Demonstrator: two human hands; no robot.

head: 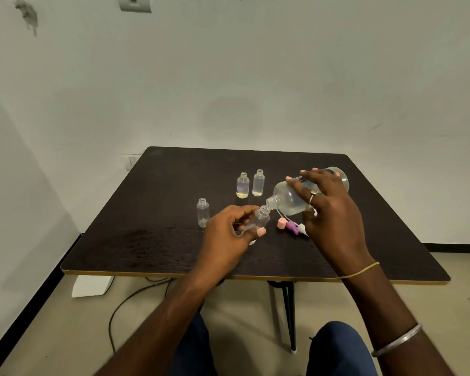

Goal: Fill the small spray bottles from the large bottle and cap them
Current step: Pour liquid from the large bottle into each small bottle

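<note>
Head view: mouth to mouth, and the pour into a small bottle is on.

From the left, an empty small bottle [202,212] stands upright and uncapped on the table [147,240]. The left hand [228,229] has the tilted small bottle [259,219] lifted over mid-table, thumb and curled fingers pinching its body, neck leaning up and right. Behind, the back pair of small bottles [242,185] stands open, a little liquid in each. The large bottle [291,198] hangs nearly flat, with its base at the upper right and its mouth at the lower left, almost touching that small neck. Loose caps [282,222] lie beneath. The right hand [329,210] grips it from above, fingers spread round the body. I can't make out a stream. Next, I judge: tilt gently with the mouths lined up, stop short of the brim, then cap.
</note>
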